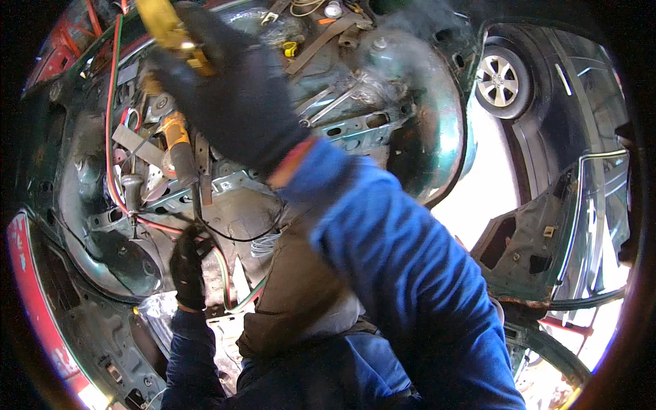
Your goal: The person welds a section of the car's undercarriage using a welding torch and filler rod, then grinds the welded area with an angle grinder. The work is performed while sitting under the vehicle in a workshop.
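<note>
The yellow object [166,27] is at the upper left of the view, in the right hand [236,96], which is raised close to the camera. Its long axis slants: one end runs up and left, away from the palm, to the upper edge of the picture, and the other points down and right into the fingers. The dark-gloved fingers appear curled around it with little gap, so the right hand is grasping it. The object is bright yellow, blurred, with a pale glint near its lower end; its kind is unclear.

Farther off, below the right hand, the left hand [188,270] wears a dark glove, its fingers bent near a dark cord. I cannot tell whether it is clenched on anything. Just above its fingertips lies a yellow-and-grey power tool [179,147], its grey end toward that hand. Above and left of the left hand is a grey air tool [132,193], with a red hose [111,137] beside it. A flat metal strip [140,146] lies on the left of the power tool. Well to the right of the right hand, beyond the green bodywork [437,130], stands a dark car with a silver-spoked wheel [502,78].
</note>
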`<state>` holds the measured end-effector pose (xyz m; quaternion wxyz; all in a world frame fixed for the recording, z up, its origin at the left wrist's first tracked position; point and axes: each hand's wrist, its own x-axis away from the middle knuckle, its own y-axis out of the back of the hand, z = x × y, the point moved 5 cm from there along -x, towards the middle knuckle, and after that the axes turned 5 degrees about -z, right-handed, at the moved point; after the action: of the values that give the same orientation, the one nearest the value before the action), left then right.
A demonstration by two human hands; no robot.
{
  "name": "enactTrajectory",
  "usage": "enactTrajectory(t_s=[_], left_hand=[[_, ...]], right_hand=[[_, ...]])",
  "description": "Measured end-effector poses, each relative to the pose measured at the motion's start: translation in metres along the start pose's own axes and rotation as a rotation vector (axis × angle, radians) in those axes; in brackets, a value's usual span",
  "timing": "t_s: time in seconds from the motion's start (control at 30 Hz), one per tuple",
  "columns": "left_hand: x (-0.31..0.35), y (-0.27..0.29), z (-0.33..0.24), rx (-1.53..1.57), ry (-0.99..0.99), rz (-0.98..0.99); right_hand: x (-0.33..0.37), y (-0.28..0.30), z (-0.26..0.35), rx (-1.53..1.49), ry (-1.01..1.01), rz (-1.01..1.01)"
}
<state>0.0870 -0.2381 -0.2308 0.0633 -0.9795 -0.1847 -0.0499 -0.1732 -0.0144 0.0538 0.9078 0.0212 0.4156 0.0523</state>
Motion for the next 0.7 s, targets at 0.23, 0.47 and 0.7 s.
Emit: enactTrajectory(t_s=[0.23, 0.47, 0.7], left_hand=[[-0.047, -0.067, -0.219, -1.555, -0.731, -0.361], [-0.036, 0.012, -0.234, -1.003, -0.660, -0.248], [-0.039, 0.090, -0.269, -0.016, -0.268, 0.097]], right_hand=[[0.051, -0.071, 0.043, -0.092, -0.080, -0.291], [0.074, -0.076, 0.080, 0.010, 0.036, -0.054], [0.094, -0.065, 0.126, 0.099, -0.002, 0.246]])
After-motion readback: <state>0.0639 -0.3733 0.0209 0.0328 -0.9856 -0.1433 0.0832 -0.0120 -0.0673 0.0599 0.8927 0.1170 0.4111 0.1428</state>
